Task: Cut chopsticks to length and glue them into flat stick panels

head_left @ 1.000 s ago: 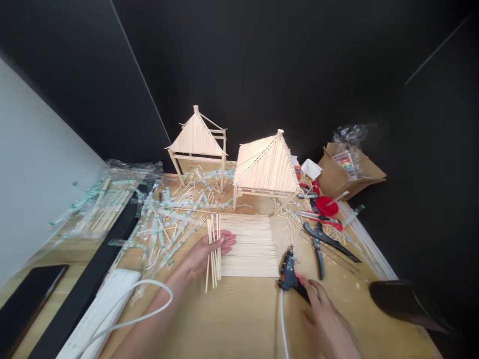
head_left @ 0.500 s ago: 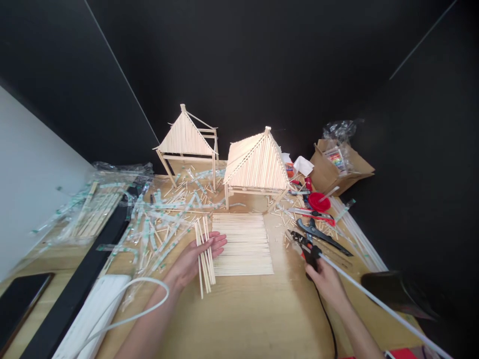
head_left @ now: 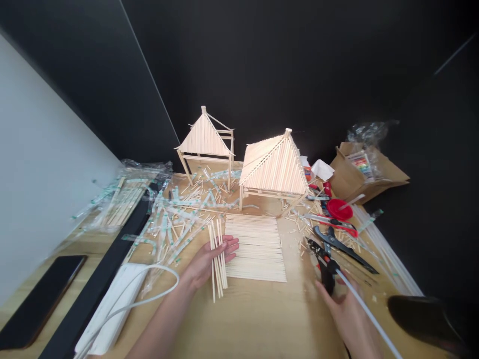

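Note:
My left hand (head_left: 211, 257) holds several thin wooden sticks (head_left: 218, 264) between thumb and palm, its other fingers stretched out. They reach over the left edge of a flat panel of sticks laid side by side (head_left: 256, 249). On the right, my right hand (head_left: 346, 304) is around the handle of a black glue gun (head_left: 326, 271), thumb on one side; its other fingers are partly hidden and blurred. A long white glue stick (head_left: 368, 314) sticks out of the gun's back. Behind the panel stands a small stick house with a covered roof (head_left: 277, 167).
A second stick house (head_left: 204, 137) with a partly covered roof stands back left. Offcuts and clear tape strips (head_left: 183, 209) litter the left. Black-handled cutters (head_left: 348, 249), a utility knife (head_left: 333, 222), a red dish (head_left: 340, 209) and a paper bag (head_left: 368, 169) lie right. A phone (head_left: 43, 301) lies left.
The view has swung left, so everything sits further right. My right hand and the glue gun have come slightly nearer to me. My left hand still holds the sticks beside the panel.

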Demonstrator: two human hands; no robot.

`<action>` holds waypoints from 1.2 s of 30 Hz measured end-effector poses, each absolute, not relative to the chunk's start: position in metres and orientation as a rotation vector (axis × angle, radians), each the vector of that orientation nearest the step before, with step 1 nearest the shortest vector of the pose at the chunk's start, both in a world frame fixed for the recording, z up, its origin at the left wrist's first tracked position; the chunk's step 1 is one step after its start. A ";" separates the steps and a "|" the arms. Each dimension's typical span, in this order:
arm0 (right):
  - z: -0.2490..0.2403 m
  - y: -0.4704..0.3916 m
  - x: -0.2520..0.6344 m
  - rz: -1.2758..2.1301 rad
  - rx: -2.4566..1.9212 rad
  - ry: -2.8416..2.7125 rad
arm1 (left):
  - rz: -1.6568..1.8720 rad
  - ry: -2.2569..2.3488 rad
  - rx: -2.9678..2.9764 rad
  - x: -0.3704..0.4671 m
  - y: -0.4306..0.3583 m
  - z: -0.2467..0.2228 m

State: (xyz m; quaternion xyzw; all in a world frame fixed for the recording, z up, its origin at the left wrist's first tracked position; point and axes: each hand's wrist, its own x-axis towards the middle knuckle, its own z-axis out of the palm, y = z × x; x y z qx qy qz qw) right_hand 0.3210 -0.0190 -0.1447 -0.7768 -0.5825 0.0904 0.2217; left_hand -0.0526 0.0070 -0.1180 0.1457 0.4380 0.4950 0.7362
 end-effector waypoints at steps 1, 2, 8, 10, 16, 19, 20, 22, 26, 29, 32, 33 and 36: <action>-0.146 -0.030 0.321 0.236 -2.243 -1.558 | 1.086 0.963 0.328 -0.053 0.006 -0.119; -0.147 -0.041 0.319 0.299 -2.325 -1.532 | 1.084 0.963 0.336 -0.053 0.006 -0.119; -0.140 -0.074 0.224 1.170 -1.779 -1.563 | 1.050 0.953 0.384 -0.049 0.006 -0.119; -0.132 -0.059 0.176 1.235 -1.602 -1.546 | 1.038 0.952 0.405 -0.047 0.008 -0.118; -0.129 -0.005 0.087 1.410 -1.415 -1.554 | 1.062 0.984 0.502 -0.049 0.013 -0.109; -0.137 0.003 0.076 1.463 -1.397 -1.555 | 1.071 1.069 0.553 -0.052 0.015 -0.112; -0.139 0.004 0.075 1.461 -1.402 -1.559 | 1.070 1.116 0.571 -0.054 0.017 -0.115; -0.141 0.008 0.077 1.428 -1.434 -1.573 | 1.072 1.249 0.614 -0.059 0.021 -0.125; -0.140 0.018 0.082 1.306 -1.556 -1.635 | 1.034 1.550 0.760 -0.076 0.036 -0.147; -0.139 0.023 0.082 1.236 -1.632 -1.702 | 0.940 1.678 0.896 -0.083 0.046 -0.156; -0.138 0.026 0.080 1.202 -1.681 -1.771 | 0.834 1.756 1.001 -0.078 0.055 -0.158; -0.138 0.027 0.079 1.196 -1.695 -1.794 | 0.803 1.778 1.029 -0.075 0.057 -0.158; -0.137 0.029 0.077 1.189 -1.734 -1.867 | 0.733 1.829 1.096 -0.067 0.063 -0.158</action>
